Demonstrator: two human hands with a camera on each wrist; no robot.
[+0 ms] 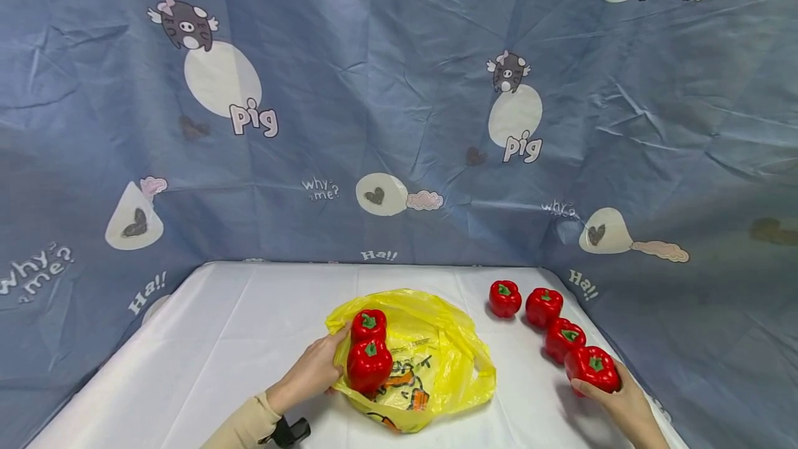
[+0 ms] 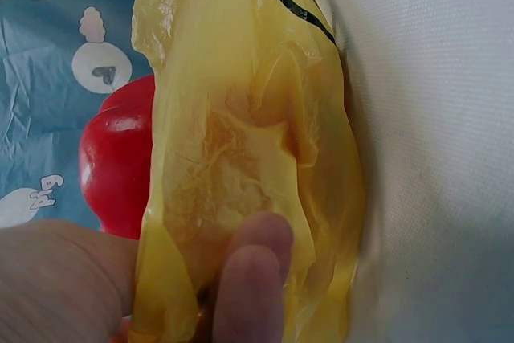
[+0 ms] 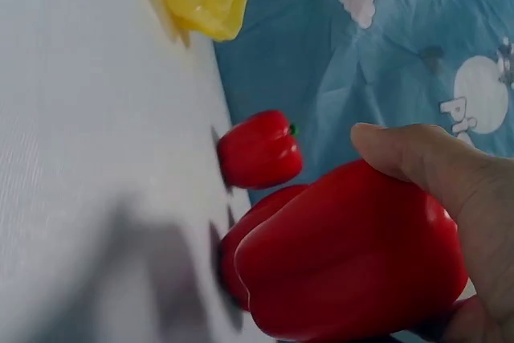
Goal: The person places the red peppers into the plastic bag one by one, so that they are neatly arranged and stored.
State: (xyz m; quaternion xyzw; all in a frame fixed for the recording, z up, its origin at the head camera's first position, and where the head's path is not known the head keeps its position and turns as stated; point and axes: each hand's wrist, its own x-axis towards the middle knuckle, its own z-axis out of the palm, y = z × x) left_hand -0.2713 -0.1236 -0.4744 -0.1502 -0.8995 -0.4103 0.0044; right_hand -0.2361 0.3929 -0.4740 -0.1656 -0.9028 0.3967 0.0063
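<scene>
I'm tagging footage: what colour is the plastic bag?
The plastic bag is yellow, best in the head view.

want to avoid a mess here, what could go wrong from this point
The right hand grips the front pepper, which looks very close to the next pepper in the row; moving it could knock that neighbour.

The left hand holds only the left side of the yellow bag, so the unheld right rim might fold inward or get snagged.

The two peppers in the bag sit near that held side; a tug there might topple them.
</scene>
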